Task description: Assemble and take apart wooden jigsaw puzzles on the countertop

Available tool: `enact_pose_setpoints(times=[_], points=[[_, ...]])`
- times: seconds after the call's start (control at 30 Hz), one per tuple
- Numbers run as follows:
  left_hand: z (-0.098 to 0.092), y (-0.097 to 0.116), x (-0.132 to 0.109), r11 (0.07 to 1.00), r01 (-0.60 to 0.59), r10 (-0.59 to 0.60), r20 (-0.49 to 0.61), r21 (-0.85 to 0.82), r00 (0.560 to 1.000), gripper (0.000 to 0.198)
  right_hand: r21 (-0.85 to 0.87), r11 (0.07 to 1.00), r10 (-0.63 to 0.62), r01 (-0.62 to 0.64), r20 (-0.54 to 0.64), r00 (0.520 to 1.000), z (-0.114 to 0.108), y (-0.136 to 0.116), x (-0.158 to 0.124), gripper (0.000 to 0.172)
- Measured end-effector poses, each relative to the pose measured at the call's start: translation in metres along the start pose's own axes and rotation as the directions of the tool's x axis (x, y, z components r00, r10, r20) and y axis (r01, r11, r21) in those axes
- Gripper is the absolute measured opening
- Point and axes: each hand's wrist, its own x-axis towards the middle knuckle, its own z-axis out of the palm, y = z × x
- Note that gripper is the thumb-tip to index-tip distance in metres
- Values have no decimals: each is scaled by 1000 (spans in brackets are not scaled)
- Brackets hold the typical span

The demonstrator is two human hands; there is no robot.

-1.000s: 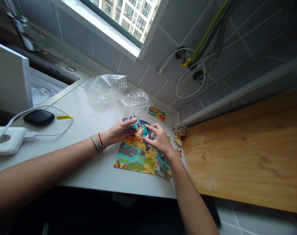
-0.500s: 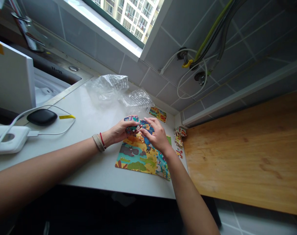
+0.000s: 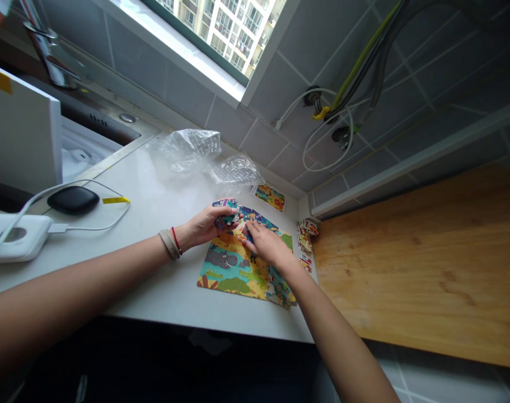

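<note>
The left hand (image 3: 206,226) is closed on a small clump of jigsaw pieces (image 3: 226,215), pinching them just over the top edge of the animal-scene jigsaw (image 3: 233,268), which lies on the white countertop (image 3: 154,291). The right hand (image 3: 265,243) bears down through its fingertips on the puzzle; whether it grips a piece, I can't quite tell from here. Loose pieces (image 3: 305,235) sit heaped just beside it, within easy reach.

The left hand (image 3: 206,226) gripped a small cluster of jigsaw pieces (image 3: 226,218) at the edge of a half-built animal jigsaw puzzle (image 3: 233,268), while the right hand (image 3: 269,246) rested its fingers (image 3: 255,229) on the puzzle's upper part. Loose pieces (image 3: 305,235) lay heaped just beside it on the white countertop (image 3: 154,285), near a small picture card (image 3: 269,197).
</note>
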Motion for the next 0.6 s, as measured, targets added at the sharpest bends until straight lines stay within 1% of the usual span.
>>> enact_pose_setpoints(times=[0.1,0.17,0.23,0.3,0.37,0.47,0.53,0.6], points=[[0,1,1,1000,7,-7,-17,-1,1000,22,-63,998,-11,11,1,1000,-3,0,-2,60],[0,2,1,1000,3,-3,-20,-4,1000,21,-52,998,-28,28,6,1000,-5,2,-5,60],[1,2,1,1000,-1,1,-14,-7,1000,22,-5,999,-44,44,5,999,-8,4,-9,60],[1,2,1,1000,-8,8,-3,-15,1000,23,35,999,-27,28,-15,1000,-12,4,-11,56],[0,2,1,1000,-9,9,4,-20,1000,24,54,998,26,-23,-60,998,-16,4,-9,50],[-2,1,2,1000,-6,6,6,-18,1000,24,93,992,94,-82,-133,987,-22,7,6,46],[-3,0,4,1000,-3,3,4,-13,1000,22,128,989,87,-68,-148,985,-25,11,24,50],[-4,0,4,1000,-2,2,3,-10,1000,20,151,988,52,-30,-147,988,-27,16,43,54]])
